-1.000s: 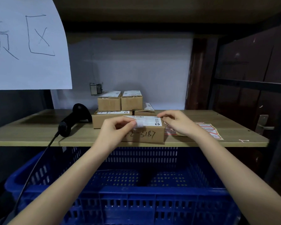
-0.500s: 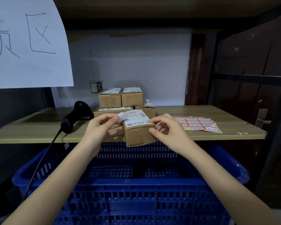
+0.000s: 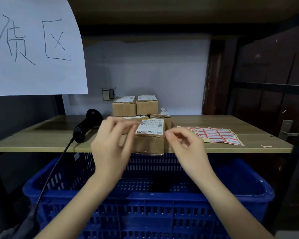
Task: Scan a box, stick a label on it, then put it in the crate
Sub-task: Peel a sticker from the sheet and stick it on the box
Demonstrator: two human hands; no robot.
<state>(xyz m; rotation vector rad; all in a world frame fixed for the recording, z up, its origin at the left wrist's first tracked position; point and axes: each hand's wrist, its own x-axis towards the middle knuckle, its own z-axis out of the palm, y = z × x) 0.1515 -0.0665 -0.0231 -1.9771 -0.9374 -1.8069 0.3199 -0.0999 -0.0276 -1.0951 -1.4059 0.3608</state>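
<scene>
A black handheld scanner lies at the left of the wooden shelf, its cable hanging down past the blue crate.

The left hand is raised just left of the box. It is motion-blurred; thumb and forefinger tips sit close together beside the box's upper left edge, and whether they touch the box or pinch anything cannot be told.

The box stands at the front edge of the shelf, directly above the crate's far wall, between the two hands. A white printed label covers its top face (barcode at the right).

The right hand is just right of the box, fingers loosely curled, thumb and forefinger apart, holding nothing and clear of the cardboard.

More boxes are stacked behind. A sheet of red-bordered stickers lies flat on the shelf at the right.
</scene>
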